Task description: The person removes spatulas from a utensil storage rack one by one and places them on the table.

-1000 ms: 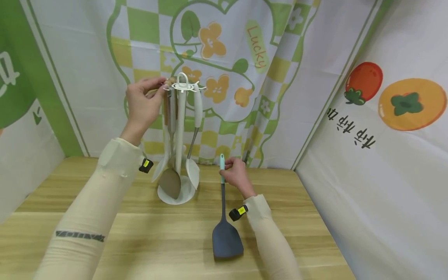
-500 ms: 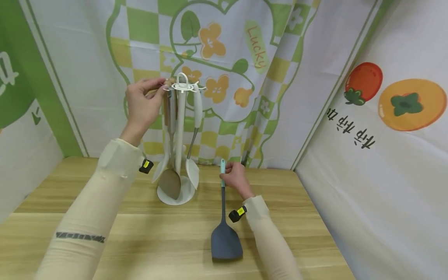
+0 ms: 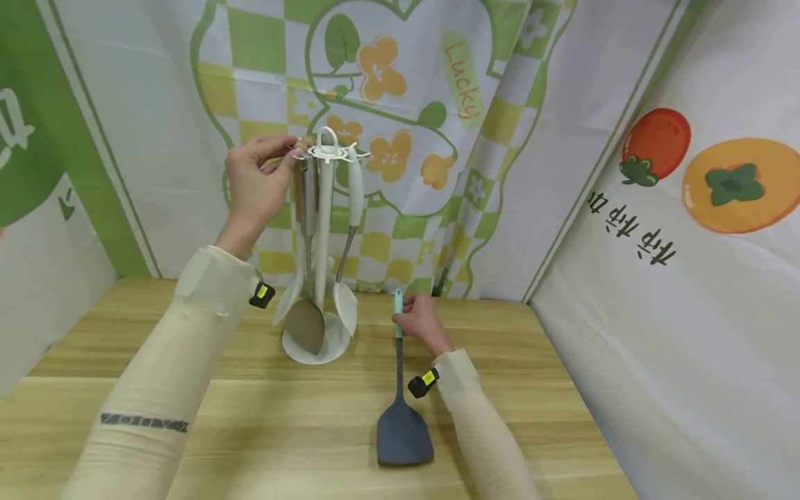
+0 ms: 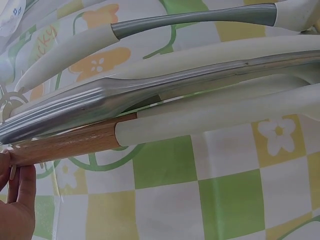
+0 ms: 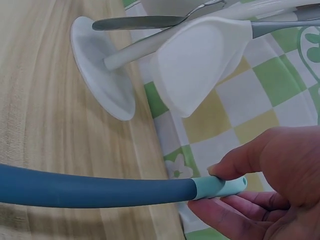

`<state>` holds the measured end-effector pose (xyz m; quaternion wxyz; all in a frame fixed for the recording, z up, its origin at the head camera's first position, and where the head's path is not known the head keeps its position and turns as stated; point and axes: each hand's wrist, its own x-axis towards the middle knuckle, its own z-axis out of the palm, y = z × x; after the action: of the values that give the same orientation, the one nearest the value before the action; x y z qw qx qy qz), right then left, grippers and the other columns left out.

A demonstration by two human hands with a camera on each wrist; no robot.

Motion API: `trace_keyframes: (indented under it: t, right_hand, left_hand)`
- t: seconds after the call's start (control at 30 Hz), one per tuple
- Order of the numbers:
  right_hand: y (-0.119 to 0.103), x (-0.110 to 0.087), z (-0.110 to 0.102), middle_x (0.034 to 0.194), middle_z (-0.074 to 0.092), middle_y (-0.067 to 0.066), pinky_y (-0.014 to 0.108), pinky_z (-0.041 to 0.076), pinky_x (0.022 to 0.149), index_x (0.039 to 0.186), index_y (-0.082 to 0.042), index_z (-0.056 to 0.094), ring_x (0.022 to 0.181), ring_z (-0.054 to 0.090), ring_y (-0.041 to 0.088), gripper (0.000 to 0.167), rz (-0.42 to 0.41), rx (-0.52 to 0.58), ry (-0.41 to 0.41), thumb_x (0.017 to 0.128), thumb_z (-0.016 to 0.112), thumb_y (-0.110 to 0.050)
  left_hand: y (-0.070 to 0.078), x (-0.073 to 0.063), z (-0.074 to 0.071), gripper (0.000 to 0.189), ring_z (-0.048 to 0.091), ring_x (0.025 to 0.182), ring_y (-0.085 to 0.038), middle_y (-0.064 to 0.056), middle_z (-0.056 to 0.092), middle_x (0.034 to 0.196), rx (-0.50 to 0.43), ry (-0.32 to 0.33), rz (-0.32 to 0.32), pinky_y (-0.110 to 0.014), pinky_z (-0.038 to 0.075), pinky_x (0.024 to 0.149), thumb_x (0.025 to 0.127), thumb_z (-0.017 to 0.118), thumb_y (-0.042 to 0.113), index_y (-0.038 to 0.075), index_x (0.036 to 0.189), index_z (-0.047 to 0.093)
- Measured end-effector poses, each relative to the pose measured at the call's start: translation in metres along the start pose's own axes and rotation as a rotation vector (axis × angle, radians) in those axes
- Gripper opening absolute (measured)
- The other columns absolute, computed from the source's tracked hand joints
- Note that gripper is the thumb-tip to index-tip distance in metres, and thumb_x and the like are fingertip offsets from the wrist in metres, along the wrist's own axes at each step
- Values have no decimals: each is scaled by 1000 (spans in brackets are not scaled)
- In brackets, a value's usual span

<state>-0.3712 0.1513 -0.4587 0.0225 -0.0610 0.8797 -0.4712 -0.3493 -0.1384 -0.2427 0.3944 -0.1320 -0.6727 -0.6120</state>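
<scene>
The person's two hands are well apart, each pinching something different. The left hand [image 3: 259, 177], raised higher, has its thumb and fingertips closed on the top end of a wooden-handled utensil [image 4: 70, 145], right at the rim of a white rack [image 3: 324, 236]. The right hand [image 3: 426, 321], lower down, pinches the mint-green handle [image 5: 212, 187] of a dark blue spatula [image 3: 405, 434] between thumb and fingers; the shaft runs from that grip toward the person, with the broad blade nearest their body. From here I can't tell whether the blade touches the counter [image 3: 250, 430]. The rack stands upright between the hands, its loop and ring of hooks just beside the left fingertips and its round base [image 3: 337, 339] to the left of the right hand. Near the left hand hangs a metal handle [image 4: 65, 112], and below it sits a broad brownish head [image 3: 305, 326]. On the side of the rack toward the right hand hangs a white-headed utensil [image 3: 346, 309] with a white handle and grey shaft. Each wrist carries a small black device with a yellow patch, at the end of a cream sleeve [image 3: 150, 368]. Beyond both hands hangs a green, yellow and white checked cloth [image 3: 256, 45] printed with orange flowers and the word "Lucky".
</scene>
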Motion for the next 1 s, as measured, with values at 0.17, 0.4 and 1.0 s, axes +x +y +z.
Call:
trace_keyframes:
  t: [0.17,0.4,1.0]
  right_hand:
    - [2,2,2,100,69,20,30,65,58,111,8,65,73,71,24,26,-4,0,-15,88,71,-2]
    - [7,5,5,94,70,20,30,63,54,105,9,65,64,68,20,22,-15,-19,-15,86,71,0]
    - [20,10,14,96,72,24,31,64,63,127,15,57,62,70,20,47,-22,-114,-65,86,72,-2]
  left_hand:
    - [1,1,0,22,70,105,-20,-4,67,103,3,4,-2,-23,60,93,93,72,1,-8,113,74]
    - [-1,2,0,23,70,104,-17,-5,68,105,5,-1,-6,-24,59,95,93,72,2,-7,114,74]
    - [-1,-1,-2,22,70,103,-17,-7,70,104,2,3,-1,-24,60,93,93,73,2,-7,112,74]
